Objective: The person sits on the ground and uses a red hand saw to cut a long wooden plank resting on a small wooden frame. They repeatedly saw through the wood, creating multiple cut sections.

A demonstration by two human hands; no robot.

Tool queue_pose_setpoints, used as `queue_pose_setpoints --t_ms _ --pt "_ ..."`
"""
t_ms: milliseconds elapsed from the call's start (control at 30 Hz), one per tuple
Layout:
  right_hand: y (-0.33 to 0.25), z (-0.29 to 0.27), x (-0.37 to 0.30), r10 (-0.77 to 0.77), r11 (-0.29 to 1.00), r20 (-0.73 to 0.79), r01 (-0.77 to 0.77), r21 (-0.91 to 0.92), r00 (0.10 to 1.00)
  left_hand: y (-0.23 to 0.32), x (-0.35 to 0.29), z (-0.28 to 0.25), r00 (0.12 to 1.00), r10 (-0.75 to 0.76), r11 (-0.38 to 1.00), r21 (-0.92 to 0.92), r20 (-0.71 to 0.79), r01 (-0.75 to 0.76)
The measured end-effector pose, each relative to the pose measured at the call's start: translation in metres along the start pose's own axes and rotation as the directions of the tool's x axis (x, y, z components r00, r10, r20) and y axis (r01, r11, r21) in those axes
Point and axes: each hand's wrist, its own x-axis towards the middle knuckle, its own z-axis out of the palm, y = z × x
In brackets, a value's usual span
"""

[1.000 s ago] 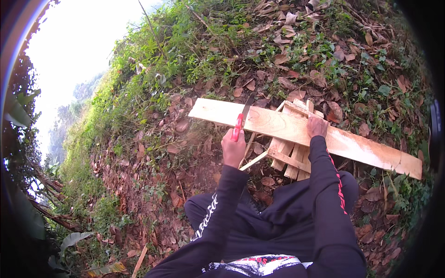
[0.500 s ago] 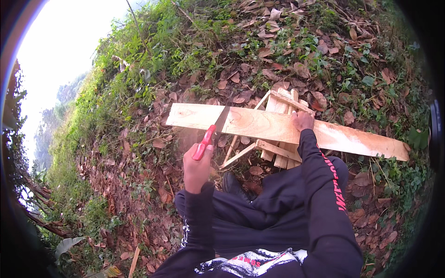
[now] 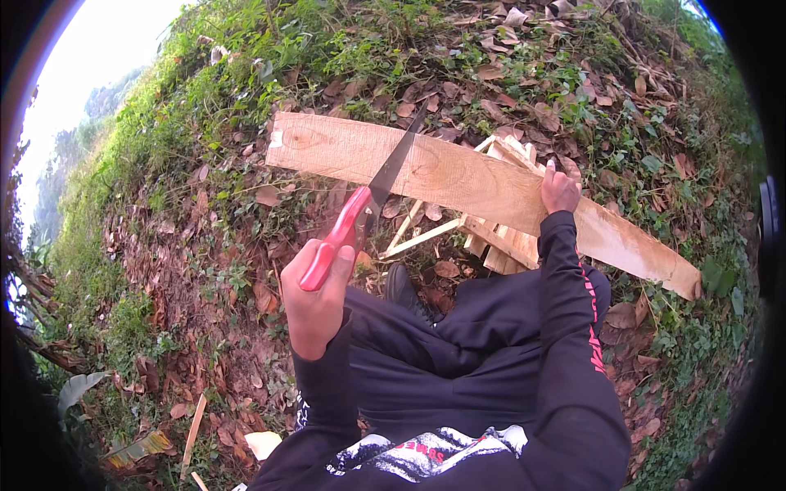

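Note:
A long pale plank [image 3: 491, 186] lies slantwise across a small wooden stand [image 3: 509, 245], its left part sticking out over the ground. My left hand [image 3: 319, 299] is closed round the red handle of a handsaw [image 3: 337, 237]. The saw's dark blade crosses the left part of the plank, its tip beyond the far edge; how deep it sits in the wood I cannot tell. On the plank's right part, over the stand, my right hand [image 3: 561, 190] grips the far edge, with its fingertips partly hidden.
Dry brown leaves and green plants cover the sloping ground. My dark shoe [image 3: 407, 293] is close to the stand's near side. Thin wood strips, one of them a long offcut [image 3: 193, 434], lie at the lower left near a pale wood scrap [image 3: 263, 444].
My left hand has drawn the saw back toward me and to the left. The plank's left end has come up, so the plank slants more. My right hand stays on it.

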Motion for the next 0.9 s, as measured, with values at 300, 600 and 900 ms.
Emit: queue_pose_setpoints --t_ms 300,600,900 --pt "0.006 0.062 -0.049 -0.053 0.999 0.362 0.048 0.021 0.930 -0.061 -0.026 0.013 0.996 -0.078 0.994 0.079 0.042 0.074" --pt "-0.109 0.024 -0.088 -0.474 0.756 -0.161 0.494 0.430 0.866 -0.072 -0.052 0.008 0.953 -0.205 0.940 -0.227 0.224 0.255" --pt "-0.198 0.064 -0.089 -0.222 0.960 0.362 0.138 0.244 0.905 -0.074 -0.058 0.028 0.990 -0.137 0.990 0.018 0.037 0.136"
